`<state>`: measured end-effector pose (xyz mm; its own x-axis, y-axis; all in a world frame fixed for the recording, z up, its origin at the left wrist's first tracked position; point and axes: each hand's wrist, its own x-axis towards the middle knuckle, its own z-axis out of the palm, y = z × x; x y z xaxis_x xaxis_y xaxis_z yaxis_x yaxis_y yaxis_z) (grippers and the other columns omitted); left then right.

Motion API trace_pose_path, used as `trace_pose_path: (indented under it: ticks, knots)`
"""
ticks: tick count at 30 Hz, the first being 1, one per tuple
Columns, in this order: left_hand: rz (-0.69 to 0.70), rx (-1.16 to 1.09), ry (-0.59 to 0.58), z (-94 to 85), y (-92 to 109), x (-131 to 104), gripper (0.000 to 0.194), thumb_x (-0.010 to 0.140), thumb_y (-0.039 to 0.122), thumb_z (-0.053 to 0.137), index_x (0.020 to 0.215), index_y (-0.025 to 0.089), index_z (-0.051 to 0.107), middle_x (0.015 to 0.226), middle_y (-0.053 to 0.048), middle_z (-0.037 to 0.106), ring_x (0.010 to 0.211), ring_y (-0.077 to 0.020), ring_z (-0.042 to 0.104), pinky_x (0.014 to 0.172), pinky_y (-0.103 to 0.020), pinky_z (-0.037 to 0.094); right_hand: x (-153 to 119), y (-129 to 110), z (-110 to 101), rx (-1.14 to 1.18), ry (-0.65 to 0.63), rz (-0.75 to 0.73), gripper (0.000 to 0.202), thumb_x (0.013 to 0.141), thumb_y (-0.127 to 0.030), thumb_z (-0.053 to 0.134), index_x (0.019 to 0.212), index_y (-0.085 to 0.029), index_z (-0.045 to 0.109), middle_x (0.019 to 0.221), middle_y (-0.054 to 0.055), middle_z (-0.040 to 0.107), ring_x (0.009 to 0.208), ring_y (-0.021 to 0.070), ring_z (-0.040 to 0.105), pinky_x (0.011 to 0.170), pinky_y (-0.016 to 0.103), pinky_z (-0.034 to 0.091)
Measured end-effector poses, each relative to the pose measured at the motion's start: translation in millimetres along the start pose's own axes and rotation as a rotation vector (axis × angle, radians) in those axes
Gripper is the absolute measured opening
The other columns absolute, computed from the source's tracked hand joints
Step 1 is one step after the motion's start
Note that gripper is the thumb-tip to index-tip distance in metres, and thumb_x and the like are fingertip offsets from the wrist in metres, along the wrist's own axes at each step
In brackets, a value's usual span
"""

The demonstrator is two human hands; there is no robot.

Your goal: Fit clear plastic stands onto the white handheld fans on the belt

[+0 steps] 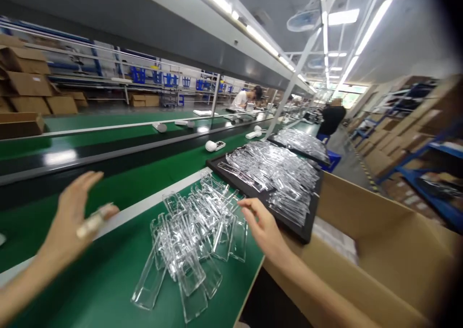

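A loose heap of clear plastic covers (191, 236) lies on the green tabletop, the long rectangular pieces overlapping at many angles. My left hand (74, 217) is raised over the table to the left of the heap, fingers spread and holding nothing; a pale wrap circles one finger, and the hand is slightly blurred. At the heap's right edge, my right hand (264, 224) reaches in with its fingers bent and a little apart. Its fingertips are close to the outer covers, and no piece shows plainly between them. Whether they touch a cover is hard to see.
Black trays (311, 222) piled with clear plastic pieces stand beyond my right hand. An open cardboard box (379, 231) is at the right. White devices (215, 146) sit along the green line beside a dark conveyor (108, 157). Two people work farther back.
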<state>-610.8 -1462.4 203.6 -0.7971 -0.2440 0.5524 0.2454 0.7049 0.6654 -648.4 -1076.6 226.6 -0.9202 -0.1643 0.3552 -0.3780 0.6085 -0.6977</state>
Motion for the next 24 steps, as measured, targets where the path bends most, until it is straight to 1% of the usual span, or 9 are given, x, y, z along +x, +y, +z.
trace_pose_path:
  ticks: [1,2,4,7,10,12,16,20,24]
  knots:
    - [0.145,0.037,-0.108,16.6,18,-14,0.072,0.068,0.06,0.06,0.134,0.057,0.032,0.151,0.017,0.023,0.136,-0.0407,0.023,0.114,-0.062,0.012,-19,3,0,-0.057,0.006,0.008,0.03,0.092,-0.034,0.039,0.107,-0.019,0.06,0.106,0.009,0.06,0.1,0.02,0.058,0.089,0.035,0.046]
    - [0.272,0.046,-0.252,31.7,34,-30,0.077,0.066,0.061,0.061,0.136,0.057,0.03,0.153,0.015,0.02,0.138,-0.0406,0.021,0.113,-0.061,0.011,-38,5,0,-0.111,-0.01,0.028,0.033,0.092,-0.035,0.039,0.115,-0.019,0.057,0.118,0.011,0.057,0.111,0.022,0.054,0.096,0.039,0.044]
    - [0.4,0.07,-0.391,56.6,53,-57,0.084,0.063,0.063,0.063,0.139,0.052,0.03,0.155,0.007,0.019,0.138,-0.0431,0.019,0.111,-0.064,0.009,-70,6,5,-0.203,-0.109,0.113,0.045,0.092,-0.041,0.042,0.134,-0.024,0.047,0.142,0.012,0.039,0.132,0.0273,0.038,0.106,0.047,0.036]
    - [0.419,0.168,-0.46,83.2,54,-77,0.079,0.071,0.063,0.059,0.143,0.045,0.03,0.155,0.0,0.019,0.138,-0.0436,0.019,0.107,-0.067,0.016,-94,1,18,-0.259,-0.313,0.26,0.064,0.089,-0.055,0.046,0.146,-0.036,0.025,0.157,0.007,0.006,0.143,0.0346,0.007,0.11,0.058,0.022]
    - [0.449,0.261,-0.49,103.6,42,-69,0.076,0.077,0.062,0.055,0.145,0.042,0.027,0.156,-0.001,0.016,0.139,-0.0412,0.018,0.107,-0.066,0.019,-88,-5,33,-0.252,-0.409,0.299,0.071,0.086,-0.064,0.043,0.147,-0.042,0.014,0.158,0.002,-0.009,0.141,0.0348,-0.011,0.112,0.061,0.007]
    - [0.472,0.288,-0.503,116.2,39,-58,0.074,0.079,0.061,0.053,0.145,0.041,0.026,0.156,-0.002,0.016,0.14,-0.0399,0.018,0.108,-0.066,0.018,-78,-7,41,-0.221,-0.4,0.3,0.069,0.087,-0.065,0.04,0.147,-0.042,0.013,0.157,-0.001,-0.011,0.141,0.0327,-0.013,0.113,0.059,0.005]
    - [0.389,0.274,-0.463,141.8,48,-41,0.065,0.083,0.06,0.047,0.142,0.037,0.035,0.152,-0.005,0.027,0.139,-0.0367,0.021,0.109,-0.065,0.016,-60,1,46,-0.114,-0.272,0.319,0.059,0.094,-0.056,0.031,0.148,-0.035,0.019,0.158,0.001,-0.002,0.144,0.028,-0.004,0.115,0.053,0.014]
    - [0.301,0.259,-0.447,165.4,66,-24,0.06,0.085,0.062,0.039,0.137,0.033,0.045,0.147,-0.008,0.036,0.138,-0.0351,0.024,0.107,-0.065,0.017,-47,23,42,-0.046,-0.112,0.313,0.056,0.096,-0.052,0.026,0.147,-0.027,0.026,0.157,0.004,0.009,0.144,0.0246,0.009,0.115,0.046,0.022]
    - [0.247,0.309,-0.43,187.2,78,-4,0.064,0.084,0.066,0.035,0.132,0.028,0.05,0.142,-0.012,0.041,0.135,-0.0359,0.03,0.106,-0.063,0.021,-27,45,42,-0.093,-0.061,0.236,0.052,0.097,-0.043,0.029,0.144,-0.021,0.034,0.154,0.009,0.021,0.143,0.0251,0.015,0.115,0.047,0.023]
